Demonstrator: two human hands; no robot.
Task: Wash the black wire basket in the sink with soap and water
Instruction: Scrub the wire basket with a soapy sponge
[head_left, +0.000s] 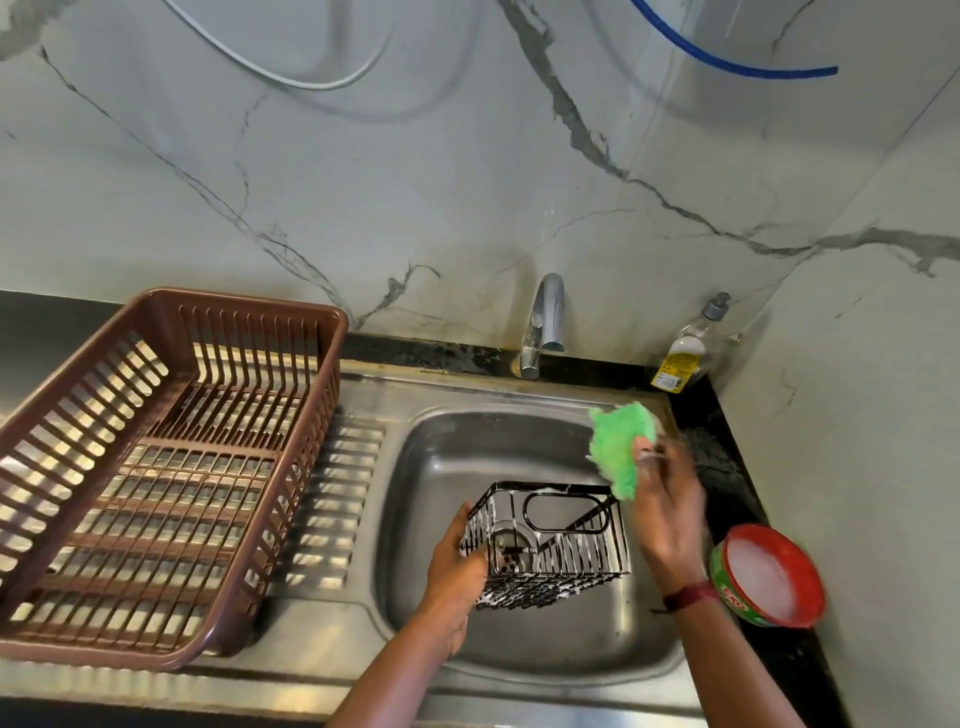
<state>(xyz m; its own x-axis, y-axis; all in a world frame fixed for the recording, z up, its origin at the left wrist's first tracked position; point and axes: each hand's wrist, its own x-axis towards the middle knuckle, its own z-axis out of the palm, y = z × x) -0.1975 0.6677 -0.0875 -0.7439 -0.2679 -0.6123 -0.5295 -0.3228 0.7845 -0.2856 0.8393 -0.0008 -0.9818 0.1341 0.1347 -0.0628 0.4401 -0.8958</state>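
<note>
The small black wire basket (545, 545), streaked with white suds, was held over the bowl of the stainless steel sink (415, 613), tilted with its open top facing the camera. The left hand (457, 566) gripped its left end, fingers curled round the wires. The right hand (667, 512) pinched a fluffy green plastic scrubber (618, 447), lifted just above the basket's far right corner.

To scrub well, the person would likely need to turn the basket so every wire face met the scrubber, working into the corners, then rinse it under the chrome tap (543, 325).

A round red-rimmed green tub of white dish soap (769, 574) stood on the counter to the right; its red lettering was too small to read with certainty. The yellow label on the clear pump bottle (685, 348) was illegible.
</note>
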